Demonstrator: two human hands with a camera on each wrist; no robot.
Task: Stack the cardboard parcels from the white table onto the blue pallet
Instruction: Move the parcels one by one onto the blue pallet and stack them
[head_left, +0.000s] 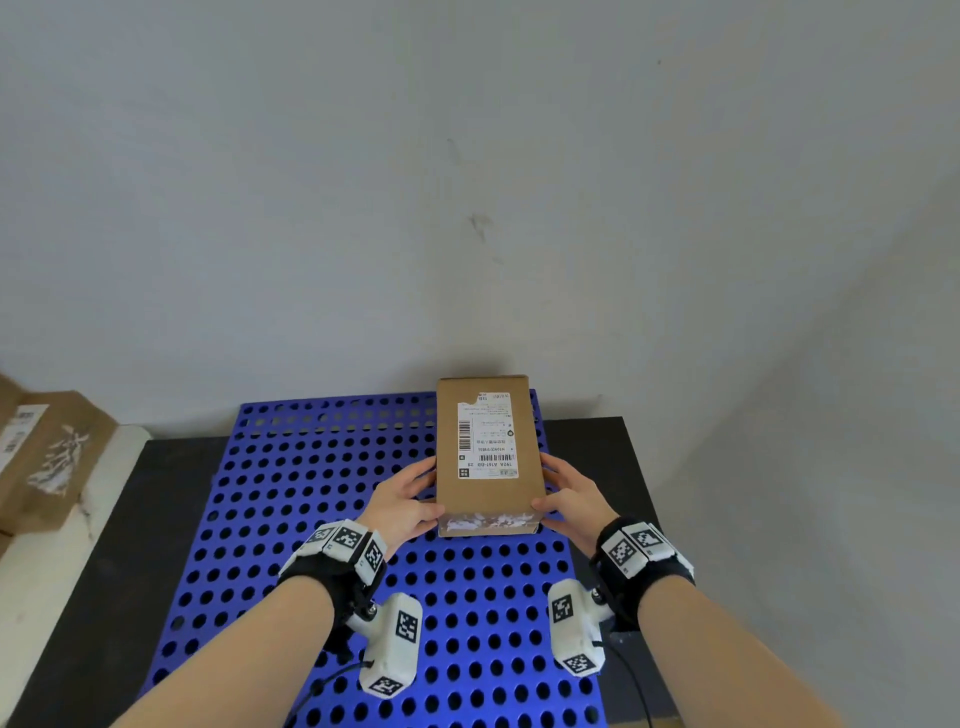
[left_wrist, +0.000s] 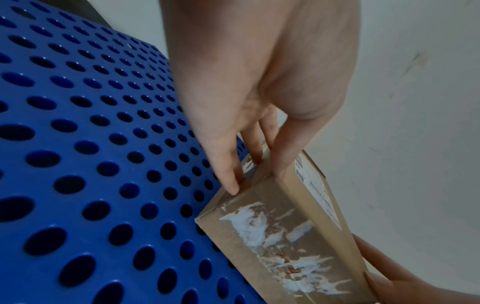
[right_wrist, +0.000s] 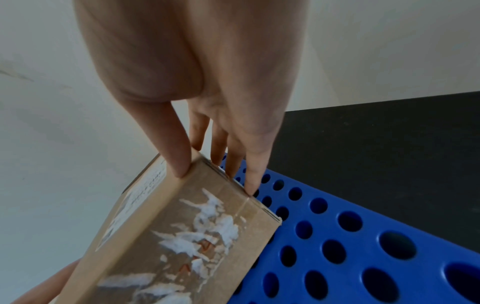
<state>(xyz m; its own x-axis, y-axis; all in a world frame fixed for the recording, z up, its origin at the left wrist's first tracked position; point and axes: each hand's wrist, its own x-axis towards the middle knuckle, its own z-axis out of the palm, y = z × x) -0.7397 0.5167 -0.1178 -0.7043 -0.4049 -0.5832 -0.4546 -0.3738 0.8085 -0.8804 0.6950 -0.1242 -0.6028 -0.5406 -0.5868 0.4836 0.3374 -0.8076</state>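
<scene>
A brown cardboard parcel (head_left: 488, 452) (left_wrist: 285, 236) (right_wrist: 182, 236) lies flat, white shipping label up, at the back right of the blue perforated pallet (head_left: 311, 493) (left_wrist: 91, 164) (right_wrist: 350, 246). Torn white paper scraps cover its near end face. My left hand (head_left: 421, 493) (left_wrist: 257, 176) grips the near left corner, thumb on the top edge and fingers down the side. My right hand (head_left: 558, 488) (right_wrist: 215, 176) grips the near right corner the same way. I cannot tell whether the parcel's underside touches the pallet or hovers just over it.
More cardboard parcels (head_left: 47, 457) sit on the white table (head_left: 52, 571) at the far left. The pallet lies on a black surface (head_left: 597, 452) (right_wrist: 389, 144) against a pale wall. The pallet's left and front areas show only bare holes.
</scene>
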